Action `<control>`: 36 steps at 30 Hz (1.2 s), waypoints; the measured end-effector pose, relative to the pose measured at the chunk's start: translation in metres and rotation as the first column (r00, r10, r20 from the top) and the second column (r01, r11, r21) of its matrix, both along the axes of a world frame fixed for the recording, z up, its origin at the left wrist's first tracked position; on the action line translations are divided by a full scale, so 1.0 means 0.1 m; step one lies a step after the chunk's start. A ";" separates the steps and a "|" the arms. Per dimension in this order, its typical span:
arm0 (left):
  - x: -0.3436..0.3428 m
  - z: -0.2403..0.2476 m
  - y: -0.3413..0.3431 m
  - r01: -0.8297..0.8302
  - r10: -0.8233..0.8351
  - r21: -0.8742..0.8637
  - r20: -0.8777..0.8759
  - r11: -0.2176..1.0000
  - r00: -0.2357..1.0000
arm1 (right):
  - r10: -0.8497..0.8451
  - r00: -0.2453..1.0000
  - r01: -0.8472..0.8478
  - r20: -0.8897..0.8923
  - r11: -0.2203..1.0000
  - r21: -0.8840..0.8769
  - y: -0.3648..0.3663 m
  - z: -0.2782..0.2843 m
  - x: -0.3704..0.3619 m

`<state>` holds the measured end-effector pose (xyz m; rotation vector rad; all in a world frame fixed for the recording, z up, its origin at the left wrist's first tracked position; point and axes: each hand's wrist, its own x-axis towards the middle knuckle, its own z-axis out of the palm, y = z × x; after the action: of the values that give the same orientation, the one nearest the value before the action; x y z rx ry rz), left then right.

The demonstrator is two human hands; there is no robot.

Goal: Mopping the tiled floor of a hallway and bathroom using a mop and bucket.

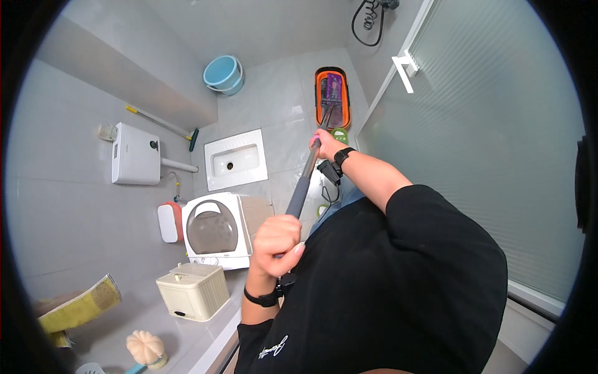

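Both hands grip the long pole of a mop (pixel 299 194), which slants away from my body. My left hand (pixel 277 244) is wrapped round the dark grey grip at the near end. Further down the pole, my right hand (pixel 328 145) closes round it by a pink part. The pole's far end reaches into an orange, black-edged rectangular basin (pixel 347 112) on the tiled floor. Inside the basin lies a purple piece (pixel 334 87) beside the mop's end; whether it is the mop's pad I cannot tell. Green slippers (pixel 339 134) show partly on the floor below the basin.
A white squat toilet (pixel 258 181) is set in the floor to the left. Beyond it stands a light blue bucket (pixel 223 73). A white machine with a round door (pixel 213 230) and a cream lidded box (pixel 194 293) sit at left. A frosted glass door (pixel 473 143) borders the right.
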<state>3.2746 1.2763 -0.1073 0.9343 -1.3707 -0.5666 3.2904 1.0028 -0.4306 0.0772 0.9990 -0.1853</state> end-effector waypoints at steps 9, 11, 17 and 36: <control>-0.21 0.66 0.75 -0.070 0.045 -0.221 -0.118 0.973 0.992 | 0.055 0.998 -0.057 0.041 0.996 0.062 0.24 0.50 -0.07; -0.23 0.73 0.97 -0.055 0.036 -0.242 -0.082 0.969 0.996 | 0.080 0.993 -0.087 0.087 0.993 0.076 0.30 0.47 -0.09; -0.49 0.78 1.60 -0.150 0.114 -0.219 -0.171 0.964 0.979 | 0.142 0.981 -0.148 -0.131 0.988 -0.039 0.55 0.50 -0.13; -1.25 0.77 2.51 -0.162 0.124 -0.380 -0.123 0.911 0.985 | 0.269 0.962 -0.272 -0.038 0.959 -0.076 0.71 -0.23 -0.39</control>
<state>3.1500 1.5277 -0.0307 0.6660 -1.2551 -0.2101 3.2514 1.0737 -0.4539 -0.1362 1.0179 0.0246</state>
